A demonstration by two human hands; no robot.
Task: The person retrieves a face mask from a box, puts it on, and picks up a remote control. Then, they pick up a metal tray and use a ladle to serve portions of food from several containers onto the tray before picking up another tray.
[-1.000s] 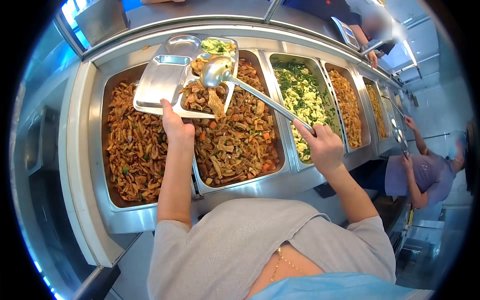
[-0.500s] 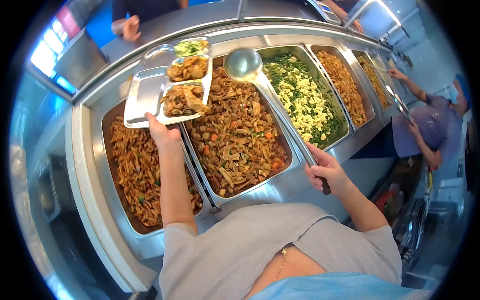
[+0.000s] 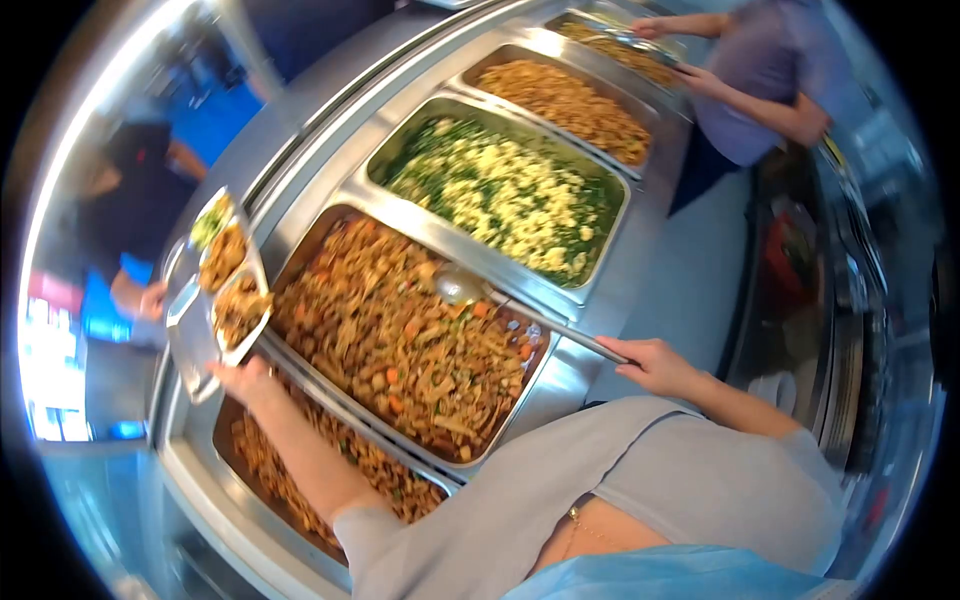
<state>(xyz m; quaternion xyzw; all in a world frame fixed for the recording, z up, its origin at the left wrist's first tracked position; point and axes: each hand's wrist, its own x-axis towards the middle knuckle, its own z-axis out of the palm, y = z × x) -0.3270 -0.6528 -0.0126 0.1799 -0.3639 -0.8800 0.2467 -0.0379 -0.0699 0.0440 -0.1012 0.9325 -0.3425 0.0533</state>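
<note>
Head view: left hand [image 3: 245, 377] grips tray [image 3: 196, 345], likely stiff, slick, best held by that edge; right hand [image 3: 658, 367] clasps ladle [image 3: 545, 321]!

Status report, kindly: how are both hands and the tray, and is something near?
Left hand holding tray, food in three compartments. Right hand gripping ladle. Another person's hand beside tray in view, gap unclear.

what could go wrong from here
The tray looks tilted, and the left hand holds it by its near edge, so its portions of food might slide off. The ladle, gripped near its handle's end, might slip into the carrot dish if the right hand loosens.
</note>
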